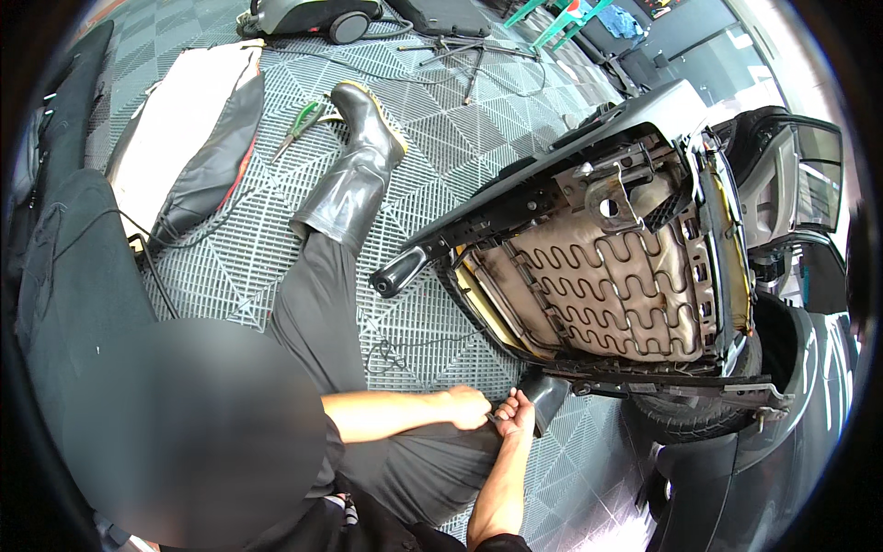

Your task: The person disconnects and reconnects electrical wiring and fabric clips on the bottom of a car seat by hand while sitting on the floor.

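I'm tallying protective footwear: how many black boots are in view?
2: one boot stands beside the green-handled scissors; the other boot is just past the right hand, partly hidden at the seat's lower edge.

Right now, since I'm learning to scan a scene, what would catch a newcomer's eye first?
The car seat right of centre, its underside and wavy springs showing, stands out most. Next comes the shiny black boot at upper left, green-handled scissors beside it. At lower centre, the left hand and right hand sit close together near the other boot.
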### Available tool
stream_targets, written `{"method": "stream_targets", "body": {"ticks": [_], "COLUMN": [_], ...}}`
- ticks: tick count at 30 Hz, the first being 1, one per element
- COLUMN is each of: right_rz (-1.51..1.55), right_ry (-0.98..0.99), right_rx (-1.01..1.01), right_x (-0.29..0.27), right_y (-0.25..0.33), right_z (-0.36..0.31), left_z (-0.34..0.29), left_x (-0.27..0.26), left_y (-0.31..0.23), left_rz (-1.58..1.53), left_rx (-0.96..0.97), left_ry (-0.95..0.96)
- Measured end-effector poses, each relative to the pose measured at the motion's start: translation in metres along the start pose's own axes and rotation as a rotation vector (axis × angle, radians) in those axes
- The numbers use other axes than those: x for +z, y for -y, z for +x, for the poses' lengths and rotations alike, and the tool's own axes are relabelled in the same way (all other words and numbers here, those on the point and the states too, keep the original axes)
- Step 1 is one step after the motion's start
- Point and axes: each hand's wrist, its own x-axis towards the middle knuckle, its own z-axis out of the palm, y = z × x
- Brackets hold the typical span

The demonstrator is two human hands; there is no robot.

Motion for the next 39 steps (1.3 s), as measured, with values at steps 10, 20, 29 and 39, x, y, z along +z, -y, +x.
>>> {"method": "stream_targets", "body": {"ticks": [10,20,29,39], "right_rz": [-0.819,-1.83,-1.763,-1.74], "right_ry": [-0.186,-0.275,-0.044,0.013], "right_rx": [-0.311,-0.798,-0.844,-0.693], "right_x": [0.055,0.201,0.247,0.224], "right_y": [-0.006,0.059,0.055,0.042], "right_z": [-0.094,-0.133,-0.136,-0.118], "left_z": [-0.093,-0.139,-0.13,-0.132], "left_x": [-0.209,-0.318,-0.287,-0.282], "left_y": [0.042,0.053,0.094,0.124], "left_rz": [-0.431,-0.576,-0.784,-0.855], "left_rx": [-0.086,0.139,0.04,0.026], "left_ry": [-0.681,-1.154,-1.157,-1.17]}}
